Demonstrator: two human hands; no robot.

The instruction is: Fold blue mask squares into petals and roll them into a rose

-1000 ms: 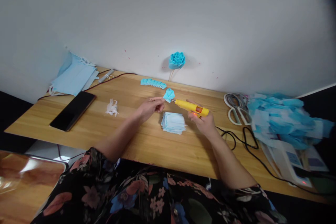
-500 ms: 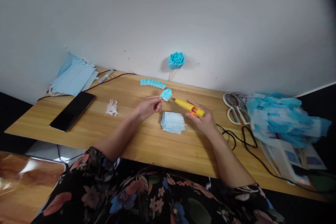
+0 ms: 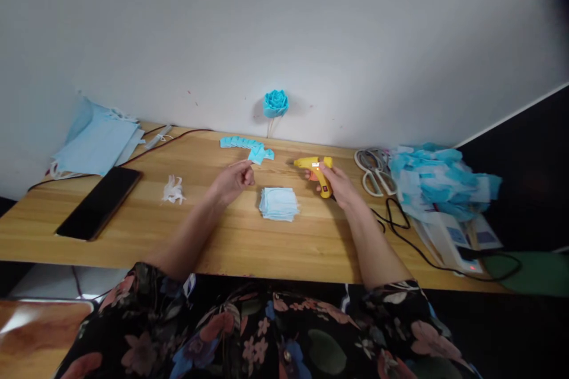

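Observation:
Pinched at the fingertips of my left hand (image 3: 233, 182) is a folded light-blue mask-fabric piece (image 3: 256, 155). It is near the row of folded blue pieces (image 3: 237, 142), and I cannot tell whether they touch. My right hand (image 3: 335, 182) is wrapped round a yellow glue gun (image 3: 313, 164), its nozzle pointing left and its handle downward. Between the hands lies a stack of pale blue fabric squares (image 3: 279, 204). Behind them a blue fabric flower (image 3: 275, 103) on thin sticks stands against the wall.
On the left are face masks (image 3: 95, 139), a black phone (image 3: 100, 204) and white scraps (image 3: 173, 189). White-handled scissors (image 3: 377, 182), a heap of blue fabric pieces (image 3: 440, 180), a power strip (image 3: 451, 246) and a black cord (image 3: 395, 222) occupy the right.
The glue gun has turned from lying flat to handle down, away from the folded piece. My left hand has carried that piece toward the row. The camera view has shifted.

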